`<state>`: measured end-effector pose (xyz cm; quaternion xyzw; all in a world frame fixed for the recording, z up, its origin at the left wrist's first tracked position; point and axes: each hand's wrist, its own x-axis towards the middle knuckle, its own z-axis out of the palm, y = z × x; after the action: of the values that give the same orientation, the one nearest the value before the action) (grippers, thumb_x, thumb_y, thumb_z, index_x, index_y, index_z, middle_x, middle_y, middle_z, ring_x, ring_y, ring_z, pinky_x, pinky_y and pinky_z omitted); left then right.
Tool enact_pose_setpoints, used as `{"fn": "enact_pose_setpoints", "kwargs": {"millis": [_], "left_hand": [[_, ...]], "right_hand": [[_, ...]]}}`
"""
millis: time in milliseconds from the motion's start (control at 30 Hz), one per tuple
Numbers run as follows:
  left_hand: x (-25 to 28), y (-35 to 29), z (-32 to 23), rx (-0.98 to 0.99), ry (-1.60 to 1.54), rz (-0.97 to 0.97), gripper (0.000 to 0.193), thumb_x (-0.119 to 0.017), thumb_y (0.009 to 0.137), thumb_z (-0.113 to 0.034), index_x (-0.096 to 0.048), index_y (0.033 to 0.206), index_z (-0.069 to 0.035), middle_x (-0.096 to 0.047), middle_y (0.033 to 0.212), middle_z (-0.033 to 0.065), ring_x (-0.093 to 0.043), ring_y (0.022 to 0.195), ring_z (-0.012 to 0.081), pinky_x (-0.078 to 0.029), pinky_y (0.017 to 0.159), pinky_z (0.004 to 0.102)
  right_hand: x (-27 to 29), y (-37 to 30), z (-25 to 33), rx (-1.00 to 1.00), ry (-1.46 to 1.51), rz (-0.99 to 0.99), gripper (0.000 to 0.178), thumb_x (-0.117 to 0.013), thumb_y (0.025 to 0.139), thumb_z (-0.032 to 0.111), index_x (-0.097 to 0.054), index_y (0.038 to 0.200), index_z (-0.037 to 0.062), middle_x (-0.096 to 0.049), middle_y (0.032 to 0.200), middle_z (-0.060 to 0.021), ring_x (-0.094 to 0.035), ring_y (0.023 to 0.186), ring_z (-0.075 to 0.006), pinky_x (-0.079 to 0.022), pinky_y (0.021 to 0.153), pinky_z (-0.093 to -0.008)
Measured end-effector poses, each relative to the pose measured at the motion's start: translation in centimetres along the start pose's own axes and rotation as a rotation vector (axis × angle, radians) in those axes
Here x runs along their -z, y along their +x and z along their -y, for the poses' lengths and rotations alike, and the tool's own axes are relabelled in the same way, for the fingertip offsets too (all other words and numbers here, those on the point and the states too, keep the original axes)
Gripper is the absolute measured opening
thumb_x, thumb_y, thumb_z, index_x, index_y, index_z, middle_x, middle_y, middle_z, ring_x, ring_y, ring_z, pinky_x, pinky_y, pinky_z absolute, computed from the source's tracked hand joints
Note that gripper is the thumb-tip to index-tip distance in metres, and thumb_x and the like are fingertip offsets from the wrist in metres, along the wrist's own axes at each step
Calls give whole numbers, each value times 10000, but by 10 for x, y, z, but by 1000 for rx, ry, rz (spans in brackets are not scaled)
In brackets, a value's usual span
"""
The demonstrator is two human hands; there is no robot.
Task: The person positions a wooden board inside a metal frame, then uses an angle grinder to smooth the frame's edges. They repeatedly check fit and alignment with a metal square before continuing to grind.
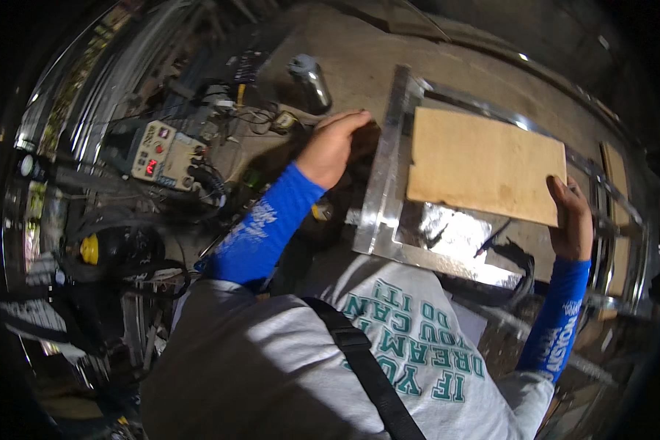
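Observation:
My right hand [573, 220] grips the right edge of a rectangular wooden board [484, 165], its thumb on the top face and its other fingers mostly hidden underneath. The board lies over a shiny metal frame [385, 176] in front of me, covering part of its opening. Just left of the frame, my left hand [328, 152] is raised with thumb side up and reaches forward. Its front digit is stretched out and no object shows in it; the lower fingers are lost in shadow. Below the board's near edge, a bright reflective sheet [451, 231] shows inside the frame.
A welding machine [161, 158] with a red display stands at the left among cables. A metal tumbler [312, 86] and a tape measure [284, 122] are on the floor ahead. Black cable [517, 257] lies by the frame's near side. Wooden strips [616, 183] and metal bars are at the right.

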<state>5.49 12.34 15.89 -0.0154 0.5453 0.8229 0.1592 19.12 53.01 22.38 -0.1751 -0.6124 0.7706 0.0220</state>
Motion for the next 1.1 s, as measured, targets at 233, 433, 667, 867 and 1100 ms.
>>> {"fn": "enact_pose_setpoints", "kwargs": {"millis": [233,433,667,867,1100], "left_hand": [[-27,-36,8,476,-351,297,437,-641,1042,-315,-625,1332,12,-737,1206,156,-725,1090,262,-574,997,431],[-40,-36,-3,473,-77,229,279,-703,947,-60,-689,1203,51,-764,1061,162,-768,915,235,-634,841,369],[-23,-25,22,469,-447,358,549,-626,1035,-345,-542,1417,40,-714,1244,203,-751,1034,282,-624,941,469],[-33,-29,37,238,-249,433,1061,-723,874,-685,-380,1581,28,-671,1236,166,-684,1043,218,-574,945,349],[-27,-30,38,288,-346,486,932,-729,909,-614,-429,1557,-15,-585,1469,149,-599,1310,265,-490,1115,429]], "right_hand": [[17,-14,-7,-69,21,41,461,-704,974,123,-565,1384,-36,-691,1297,-99,-629,1230,-157,-463,1099,-301],[5,-36,-8,-175,-41,6,482,-760,920,102,-603,1346,-61,-731,1224,-154,-711,1124,-209,-516,1064,-321],[23,-44,-14,-219,-278,90,479,-847,899,248,-693,1270,-14,-768,1132,-110,-740,997,-155,-581,926,-305],[27,-48,-20,-261,-417,70,499,-743,994,405,-687,1299,14,-764,1152,-51,-709,1043,-117,-548,880,-257],[31,-51,-23,-229,-410,15,531,-615,1083,301,-518,1477,-41,-658,1372,-167,-617,1318,-239,-462,1141,-352]]}}
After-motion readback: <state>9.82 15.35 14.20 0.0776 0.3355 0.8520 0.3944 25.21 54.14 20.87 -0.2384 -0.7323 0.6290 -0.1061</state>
